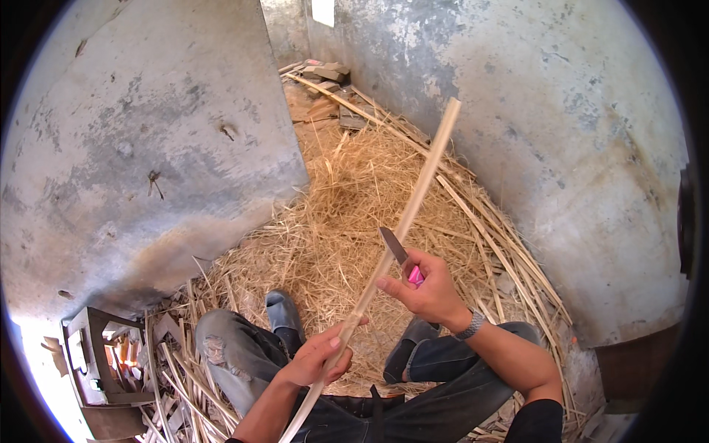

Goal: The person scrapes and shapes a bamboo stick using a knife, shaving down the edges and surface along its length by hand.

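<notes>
- As the head view looks down, the left hand (pixel 319 357), just past six o'clock, has its fingers curled round the lower part of a pale strip (pixel 424 183).
- This strip slants from near seven o'clock up to one o'clock.
- The right hand (pixel 430 292), between four and five o'clock, grips a knife (pixel 394 245) with a pink handle, its fingers closed; the blade lies across the strip, and the thumb rests against it.
- Dry shavings (pixel 314 247) spread towards twelve o'clock.
- More long strips (pixel 529 260) lie around three o'clock.
</notes>
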Demonstrator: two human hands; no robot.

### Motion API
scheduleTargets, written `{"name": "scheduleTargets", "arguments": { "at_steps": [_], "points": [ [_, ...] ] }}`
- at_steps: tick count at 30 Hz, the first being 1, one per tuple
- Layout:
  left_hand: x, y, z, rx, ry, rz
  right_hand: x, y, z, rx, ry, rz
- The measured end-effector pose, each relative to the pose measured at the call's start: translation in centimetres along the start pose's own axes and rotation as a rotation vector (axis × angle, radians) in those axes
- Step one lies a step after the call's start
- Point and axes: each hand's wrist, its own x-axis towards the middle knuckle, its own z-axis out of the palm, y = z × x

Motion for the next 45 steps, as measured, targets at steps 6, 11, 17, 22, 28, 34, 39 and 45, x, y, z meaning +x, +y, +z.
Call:
{"name": "scheduleTargets", "arguments": {
  "at_steps": [6,11,17,22,28,34,39,45],
  "points": [
    [0.7,-1.3,0.3,0.165,0.043,-0.013,-0.1,1.3,0.7,0.064,0.056,0.065],
    [1.1,-1.3,0.7,0.252,0.215,-0.007,-0.9,1.1,0.9,-0.124,-0.073,0.083],
    [1.1,-2.1,-0.4,0.202,0.356,0.066,0.6,3.7,0.6,-0.283,0.132,-0.428],
    [0.7,-2.1,-0.7,0.164,0.39,0.098,-1.7,0.6,1.8,-0.324,-0.154,-0.101],
    [0.8,-2.2,-0.8,0.143,0.357,0.052,-3.1,1.1,3.1,-0.713,-0.336,-0.202],
    [-0.7,-1.6,-0.1,0.185,0.352,0.067,1.6,2.5,-1.1,-0.685,0.068,-0.107],
    [-0.4,-1.8,-0.5,0.191,0.334,0.013,-3.1,0.8,2.7,-0.767,-0.399,-0.122],
    [-3.0,-2.9,-1.5,0.305,0.313,-0.008,3.6,4.5,-4.4,-0.671,0.108,-0.114]
  ]
}}
